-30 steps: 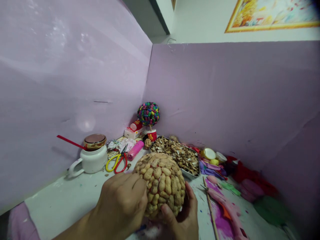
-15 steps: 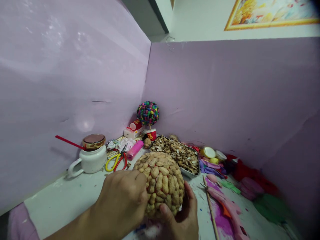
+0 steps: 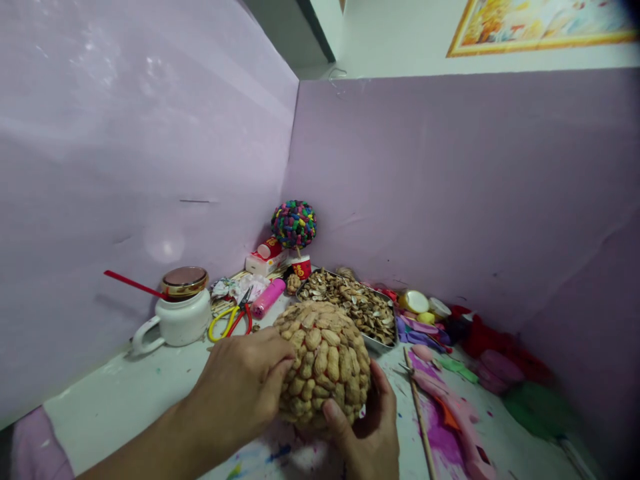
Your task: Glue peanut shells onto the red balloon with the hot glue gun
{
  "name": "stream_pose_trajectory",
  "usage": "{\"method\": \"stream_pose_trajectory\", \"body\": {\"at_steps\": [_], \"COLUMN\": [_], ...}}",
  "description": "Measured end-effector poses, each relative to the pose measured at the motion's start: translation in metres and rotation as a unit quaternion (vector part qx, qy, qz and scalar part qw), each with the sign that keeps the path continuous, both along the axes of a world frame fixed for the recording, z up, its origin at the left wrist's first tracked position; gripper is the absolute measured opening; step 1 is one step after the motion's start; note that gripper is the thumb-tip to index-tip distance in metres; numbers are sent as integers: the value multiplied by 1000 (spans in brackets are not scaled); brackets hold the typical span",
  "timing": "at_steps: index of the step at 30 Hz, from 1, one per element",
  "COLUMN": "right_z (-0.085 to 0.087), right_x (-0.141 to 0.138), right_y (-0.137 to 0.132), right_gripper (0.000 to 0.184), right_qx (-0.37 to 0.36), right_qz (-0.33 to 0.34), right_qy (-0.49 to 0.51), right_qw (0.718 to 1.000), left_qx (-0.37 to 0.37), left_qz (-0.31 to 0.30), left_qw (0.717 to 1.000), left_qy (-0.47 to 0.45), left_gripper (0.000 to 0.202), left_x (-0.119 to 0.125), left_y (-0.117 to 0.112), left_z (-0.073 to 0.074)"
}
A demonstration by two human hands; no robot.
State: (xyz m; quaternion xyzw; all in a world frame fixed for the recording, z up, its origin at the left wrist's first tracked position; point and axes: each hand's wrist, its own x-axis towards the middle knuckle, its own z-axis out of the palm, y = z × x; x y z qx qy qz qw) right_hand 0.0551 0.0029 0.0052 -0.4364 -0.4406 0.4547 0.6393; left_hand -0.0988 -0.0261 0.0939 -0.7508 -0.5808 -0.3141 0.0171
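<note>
A ball covered in peanut shells (image 3: 327, 360) sits low in the middle of the head view, just above the paint-stained table (image 3: 125, 400). My left hand (image 3: 245, 383) presses against its left side with the fingers curled onto the shells. My right hand (image 3: 367, 427) cups the ball from below and to the right, thumb laid on the lower shells. Both hands grip it together.
A metal tray of peanut shells (image 3: 355, 307) lies behind the ball. A white mug with a gold lid (image 3: 177, 313), yellow-and-red scissors (image 3: 230, 320), a pink tube (image 3: 267, 298) and a multicoloured ball on a stick (image 3: 294, 225) stand at the back left. Coloured scraps (image 3: 450, 373) and a wooden stick (image 3: 419, 413) lie right. Purple boards wall the table.
The ball has turned slightly in my hands. My left fingers have shifted further onto its left side. The view has dipped a little.
</note>
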Motion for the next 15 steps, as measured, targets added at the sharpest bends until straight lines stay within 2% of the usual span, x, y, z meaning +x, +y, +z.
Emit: {"method": "stream_pose_trajectory", "body": {"at_steps": [4,8,9,11,13,15], "right_z": [-1,3,3,4,5,5], "right_x": [2,8,10,11,11,10], "right_y": [2,6,7,9,11,12], "right_gripper": [83,78,75,71,70,70], "right_qx": [-5,-23,-24,-22,-14,-1], "right_qz": [3,13,20,34,45,51], "right_qy": [10,41,55,80,102,122], "right_qw": [1000,999,998,996,994,991], "left_qx": [34,94,111,149,179,175], "left_qz": [-26,-50,-54,-56,-24,24], "left_qw": [996,980,980,984,983,977], "left_qy": [79,168,157,79,-32,-122], "left_gripper": [22,42,43,37,25,19], "left_x": [0,2,2,1,-1,-2], "left_y": [-3,-5,-3,2,10,19], "left_z": [2,-3,-5,-8,-6,-2]}}
